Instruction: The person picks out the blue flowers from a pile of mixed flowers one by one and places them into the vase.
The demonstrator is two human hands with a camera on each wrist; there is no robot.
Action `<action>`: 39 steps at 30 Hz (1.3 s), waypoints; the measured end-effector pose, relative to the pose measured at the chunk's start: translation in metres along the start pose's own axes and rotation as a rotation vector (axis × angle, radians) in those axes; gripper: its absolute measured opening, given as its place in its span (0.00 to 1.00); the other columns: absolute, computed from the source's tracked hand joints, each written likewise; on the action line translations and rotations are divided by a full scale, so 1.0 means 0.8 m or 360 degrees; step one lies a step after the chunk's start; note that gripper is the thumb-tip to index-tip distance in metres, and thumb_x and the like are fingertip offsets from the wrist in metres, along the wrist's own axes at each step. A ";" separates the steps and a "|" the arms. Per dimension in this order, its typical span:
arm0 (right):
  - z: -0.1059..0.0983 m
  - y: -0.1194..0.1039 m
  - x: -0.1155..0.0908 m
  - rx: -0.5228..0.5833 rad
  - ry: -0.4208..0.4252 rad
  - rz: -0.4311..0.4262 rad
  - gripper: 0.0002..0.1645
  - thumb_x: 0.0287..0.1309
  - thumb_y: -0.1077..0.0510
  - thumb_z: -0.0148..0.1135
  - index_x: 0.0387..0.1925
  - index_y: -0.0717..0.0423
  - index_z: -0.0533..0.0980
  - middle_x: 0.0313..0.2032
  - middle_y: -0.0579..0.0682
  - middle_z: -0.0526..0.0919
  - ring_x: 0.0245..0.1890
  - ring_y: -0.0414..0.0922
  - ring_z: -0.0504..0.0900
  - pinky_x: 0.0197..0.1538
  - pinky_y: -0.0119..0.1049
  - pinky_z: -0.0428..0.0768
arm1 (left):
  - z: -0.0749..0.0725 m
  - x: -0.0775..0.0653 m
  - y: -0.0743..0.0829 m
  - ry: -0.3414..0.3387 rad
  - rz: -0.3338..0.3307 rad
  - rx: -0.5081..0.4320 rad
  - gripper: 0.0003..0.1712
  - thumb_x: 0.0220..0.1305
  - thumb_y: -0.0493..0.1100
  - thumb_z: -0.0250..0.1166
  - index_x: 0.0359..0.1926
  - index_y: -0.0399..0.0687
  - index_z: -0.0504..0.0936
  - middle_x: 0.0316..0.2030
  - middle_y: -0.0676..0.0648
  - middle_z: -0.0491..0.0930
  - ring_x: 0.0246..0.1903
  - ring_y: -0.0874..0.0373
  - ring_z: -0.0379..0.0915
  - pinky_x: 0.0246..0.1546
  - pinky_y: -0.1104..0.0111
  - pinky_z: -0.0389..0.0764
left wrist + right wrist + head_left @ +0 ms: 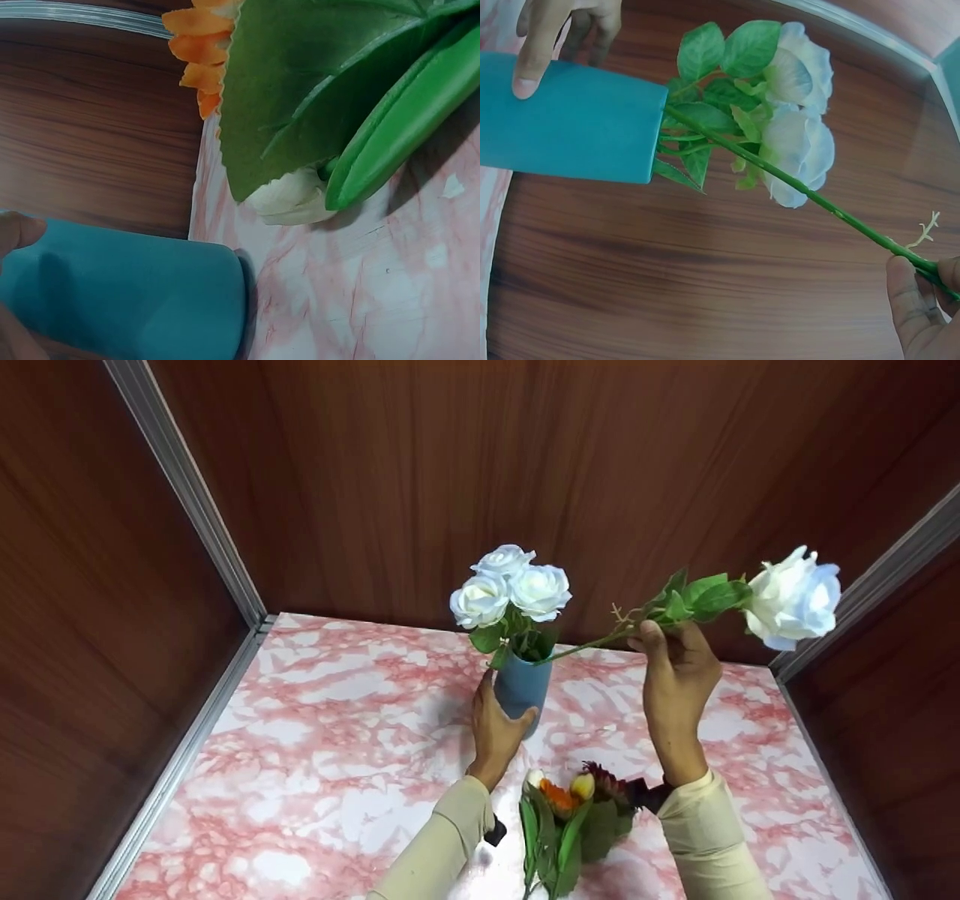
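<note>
A blue vase (523, 690) stands on the marbled tabletop, and my left hand (498, 733) grips it round the side. Three white roses (501, 594) with green leaves rise out of its mouth. My right hand (681, 682) pinches the green stem of another white rose (793, 598), whose bloom points off to the right. That rose's stem (810, 193) slants across to the vase, its lower end at the rim. The right wrist view shows the left thumb and fingers lying on the vase wall. In the left wrist view the vase base (217, 300) meets the tabletop.
Nearer the wearer lies a bunch of other flowers, with an orange bloom (558, 796), a yellow bud (582, 786), a dark red bloom (604, 780), a white bud (292, 199) and long green leaves (570, 840). Brown wood-grain panels (420, 472) with metal edge strips (195, 487) enclose the tabletop (315, 750).
</note>
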State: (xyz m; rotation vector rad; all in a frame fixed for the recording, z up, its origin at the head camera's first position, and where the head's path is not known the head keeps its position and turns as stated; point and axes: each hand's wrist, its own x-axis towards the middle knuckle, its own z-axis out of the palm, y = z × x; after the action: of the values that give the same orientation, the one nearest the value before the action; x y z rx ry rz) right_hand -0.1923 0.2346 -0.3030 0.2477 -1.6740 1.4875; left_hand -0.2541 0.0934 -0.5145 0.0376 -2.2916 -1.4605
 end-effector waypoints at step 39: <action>0.016 0.029 0.001 -0.0102 -0.0083 -0.0055 0.09 0.54 0.69 0.56 0.26 0.77 0.72 0.27 0.66 0.77 0.25 0.55 0.81 0.32 0.39 0.79 | 0.019 0.007 -0.001 0.0038 0.0012 0.0021 0.48 0.41 0.53 0.71 0.62 0.42 0.60 0.55 0.42 0.68 0.53 0.48 0.66 0.54 0.56 0.65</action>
State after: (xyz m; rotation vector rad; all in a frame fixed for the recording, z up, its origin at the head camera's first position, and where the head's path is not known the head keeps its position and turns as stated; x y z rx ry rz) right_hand -0.2140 0.2297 -0.3179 0.2812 -1.7476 1.4102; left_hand -0.2646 0.1044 -0.5191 0.0499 -2.2797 -1.4339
